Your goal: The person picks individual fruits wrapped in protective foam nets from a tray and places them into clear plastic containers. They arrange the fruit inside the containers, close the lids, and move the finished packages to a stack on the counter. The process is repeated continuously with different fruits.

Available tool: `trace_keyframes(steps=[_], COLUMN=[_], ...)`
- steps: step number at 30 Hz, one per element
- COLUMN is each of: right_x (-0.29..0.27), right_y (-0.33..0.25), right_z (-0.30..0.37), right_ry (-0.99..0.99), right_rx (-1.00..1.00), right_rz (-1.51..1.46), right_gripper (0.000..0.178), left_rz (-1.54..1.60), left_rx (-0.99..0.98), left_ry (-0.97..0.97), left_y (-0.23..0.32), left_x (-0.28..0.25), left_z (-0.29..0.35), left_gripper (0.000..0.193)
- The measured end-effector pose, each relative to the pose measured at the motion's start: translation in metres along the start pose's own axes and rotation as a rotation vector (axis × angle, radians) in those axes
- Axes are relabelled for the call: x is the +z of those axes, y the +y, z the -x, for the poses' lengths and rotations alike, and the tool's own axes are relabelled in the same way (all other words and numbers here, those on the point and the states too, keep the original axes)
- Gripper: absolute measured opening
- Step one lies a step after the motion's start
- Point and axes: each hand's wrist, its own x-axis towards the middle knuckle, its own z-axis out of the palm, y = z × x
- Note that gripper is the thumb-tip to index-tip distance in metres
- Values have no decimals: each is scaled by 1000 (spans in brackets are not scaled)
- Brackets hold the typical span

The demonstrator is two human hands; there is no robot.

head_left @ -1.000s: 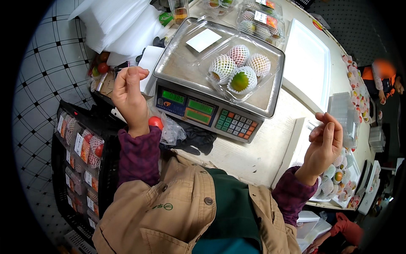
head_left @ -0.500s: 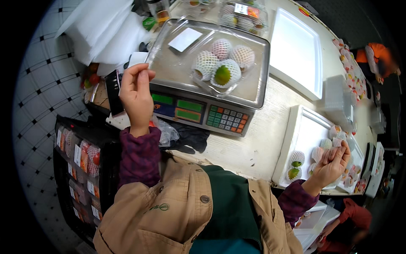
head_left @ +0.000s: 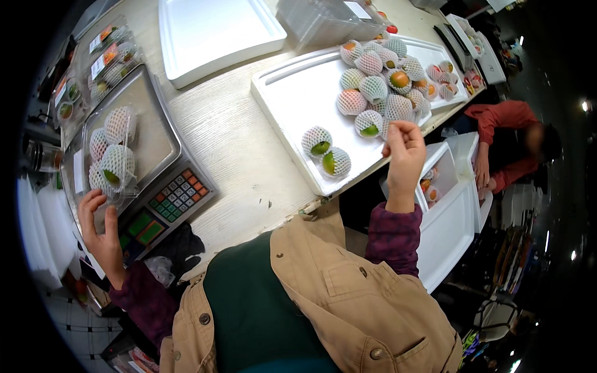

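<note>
Left hand point(head_left: 102, 235) spread near scale point(head_left: 179, 196); right hand point(head_left: 405, 158) pinched near netted fruit point(head_left: 369, 124); packs point(head_left: 120, 67) bear orange-white labels point(head_left: 110, 54).

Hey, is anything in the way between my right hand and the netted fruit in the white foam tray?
Nothing visible: in this view, your right hand overlaps the near edge of the white foam tray, close beside the netted fruit, and no lid covers them.

Four fruits point(head_left: 117, 160) sleeved in foam netting, held in a clear plastic box point(head_left: 132, 189) on a metal scale pan point(head_left: 155, 127), more netted fruits point(head_left: 374, 89) heaped in a white foam tray point(head_left: 291, 115), two set apart near its corner
</note>
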Motion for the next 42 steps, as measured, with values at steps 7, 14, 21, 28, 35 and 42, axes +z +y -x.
trace_keyframes(steps=[7,14,21,28,35,42], right_x=[9,7,45,46,80,99], right_y=[41,60,52,50,17,16], right_z=[37,24,11,-10,22,23], right_ry=[-565,-455,-745,-604,-725,-650], right_rx=[-222,-293,-465,133,323,599], right_rz=[1006,1045,942,133,-581,-528], right_gripper=[57,55,64,41,55,51], left_rz=[-105,-277,-414,-589,11,673], left_rx=[48,50,193,119,-216,-178], left_ry=[30,26,-281,-489,-409,1], left_y=[20,22,5,18,8,-19], left_x=[23,14,-7,-9,-28,-38], left_z=[3,-22,-71,-85,-77,-54], left_gripper=[14,25,52,57,59,49])
